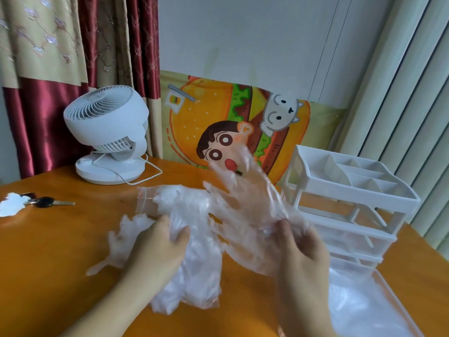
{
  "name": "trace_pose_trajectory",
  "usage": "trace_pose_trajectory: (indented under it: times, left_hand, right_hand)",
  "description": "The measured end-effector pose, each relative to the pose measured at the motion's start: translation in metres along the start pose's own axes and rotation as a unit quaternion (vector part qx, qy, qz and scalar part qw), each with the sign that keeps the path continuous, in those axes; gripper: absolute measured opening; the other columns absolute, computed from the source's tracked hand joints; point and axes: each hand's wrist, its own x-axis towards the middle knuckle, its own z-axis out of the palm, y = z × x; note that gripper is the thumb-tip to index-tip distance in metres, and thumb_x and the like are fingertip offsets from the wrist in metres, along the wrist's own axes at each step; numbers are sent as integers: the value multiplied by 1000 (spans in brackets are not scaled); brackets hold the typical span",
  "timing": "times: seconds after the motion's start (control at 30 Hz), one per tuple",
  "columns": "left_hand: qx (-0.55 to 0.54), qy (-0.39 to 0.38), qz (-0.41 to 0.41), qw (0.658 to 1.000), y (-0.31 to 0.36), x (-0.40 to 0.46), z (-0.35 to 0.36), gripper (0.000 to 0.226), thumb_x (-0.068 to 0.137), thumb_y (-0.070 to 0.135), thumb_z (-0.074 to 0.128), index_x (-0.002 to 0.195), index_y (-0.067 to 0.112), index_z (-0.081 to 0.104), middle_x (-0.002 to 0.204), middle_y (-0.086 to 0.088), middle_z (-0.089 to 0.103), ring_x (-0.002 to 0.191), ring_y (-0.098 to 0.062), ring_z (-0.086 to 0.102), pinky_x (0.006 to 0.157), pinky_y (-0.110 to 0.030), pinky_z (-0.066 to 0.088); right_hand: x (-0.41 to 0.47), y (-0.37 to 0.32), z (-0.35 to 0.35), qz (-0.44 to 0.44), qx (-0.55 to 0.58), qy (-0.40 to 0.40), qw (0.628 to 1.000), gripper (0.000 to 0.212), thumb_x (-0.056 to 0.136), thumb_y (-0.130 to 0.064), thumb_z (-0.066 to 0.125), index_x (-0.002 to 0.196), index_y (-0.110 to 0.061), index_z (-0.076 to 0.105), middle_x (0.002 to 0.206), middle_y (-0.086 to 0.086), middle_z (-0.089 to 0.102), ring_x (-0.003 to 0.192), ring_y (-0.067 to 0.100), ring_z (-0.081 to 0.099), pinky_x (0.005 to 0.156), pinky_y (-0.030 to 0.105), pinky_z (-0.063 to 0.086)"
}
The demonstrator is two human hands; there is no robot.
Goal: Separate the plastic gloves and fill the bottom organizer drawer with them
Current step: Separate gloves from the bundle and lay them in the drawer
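Note:
A heap of clear plastic gloves lies on the orange table, partly in a zip bag. My left hand rests on the heap, its fingers curled into the plastic. My right hand pinches one single glove and holds it up, fingers of the glove spread and blurred. The white organizer stands at the right. Its bottom drawer is pulled out toward me and holds several clear gloves.
A white desk fan with its cord stands at the back left. Keys and a white fluffy charm lie at the left edge. A cartoon burger cloth leans against the wall behind.

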Motion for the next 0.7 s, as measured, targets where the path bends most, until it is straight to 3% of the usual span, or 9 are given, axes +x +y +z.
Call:
trace_pose_trajectory:
  times: [0.1, 0.2, 0.23, 0.3, 0.4, 0.47, 0.57, 0.63, 0.7]
  left_hand:
    - [25, 84, 80, 993, 6, -6, 0, 62, 94, 35, 69, 146, 21, 38, 138, -3, 54, 117, -19, 61, 82, -24, 47]
    - [4, 204, 226, 953, 10, -11, -5, 37, 91, 36, 71, 120, 17, 59, 116, 0, 58, 100, -14, 58, 78, -16, 43]
    - [-46, 185, 232, 954, 10, -13, -7, 28, 92, 44, 66, 102, 18, 66, 101, 2, 66, 88, -15, 61, 73, -17, 45]
    - [-267, 11, 134, 954, 17, -16, -14, 55, 86, 65, 57, 79, 13, 72, 79, -10, 74, 70, -27, 67, 66, -37, 52]
    - [-428, -323, -34, 843, 24, -16, -21, 103, 74, 80, 67, 128, -7, 55, 103, -37, 71, 87, -46, 73, 72, -45, 58]
    - [-433, -373, -53, 819, 25, -21, -18, 121, 61, 76, 83, 145, -2, 45, 121, -27, 71, 113, -42, 69, 96, -47, 56]
    - [-421, -243, -74, 871, 29, -30, -3, 72, 60, 57, 95, 117, 18, 76, 116, -3, 78, 113, -22, 72, 110, -41, 44]
    - [-424, -167, -77, 887, 33, -32, 1, 32, 84, 30, 83, 107, 9, 79, 102, -9, 80, 97, -23, 78, 96, -38, 54]
    - [-398, -109, -65, 909, 32, -29, -2, 19, 89, 22, 76, 101, 8, 80, 95, -7, 81, 90, -19, 78, 86, -31, 58]
  right_hand:
    - [10, -9, -5, 101, 174, -13, 980, 22, 106, -8, 58, 102, -6, 80, 100, 21, 79, 94, 40, 77, 85, 50, 61]
    - [15, -13, -8, 153, 254, -31, 955, 25, 106, -6, 54, 121, 2, 72, 115, 27, 76, 106, 44, 74, 94, 58, 60]
    - [16, -13, -9, 163, 271, -33, 948, 26, 106, -6, 54, 123, 3, 70, 117, 28, 75, 110, 45, 73, 97, 60, 59]
    - [16, -15, -9, 172, 294, -33, 940, 24, 106, -5, 53, 120, 4, 70, 120, 29, 73, 114, 45, 71, 103, 64, 54]
    - [12, -16, -8, 164, 291, -47, 941, 21, 106, -3, 53, 101, 2, 73, 112, 29, 75, 94, 38, 77, 90, 56, 62]
    - [6, -13, -3, 172, 278, -56, 943, 18, 105, -2, 54, 106, 12, 64, 101, 30, 74, 77, 35, 75, 68, 46, 65]
    - [-4, -2, 7, 170, 225, -80, 956, 19, 98, -7, 66, 102, 12, 65, 98, 35, 72, 78, 39, 70, 75, 51, 57]
    - [-6, 5, 9, 143, 174, -97, 969, 22, 85, -13, 76, 91, 8, 71, 91, 34, 72, 81, 42, 67, 79, 52, 50]
    - [-4, 7, 7, 110, 134, -125, 977, 31, 79, -17, 70, 90, 11, 69, 89, 36, 70, 82, 42, 66, 79, 49, 48]
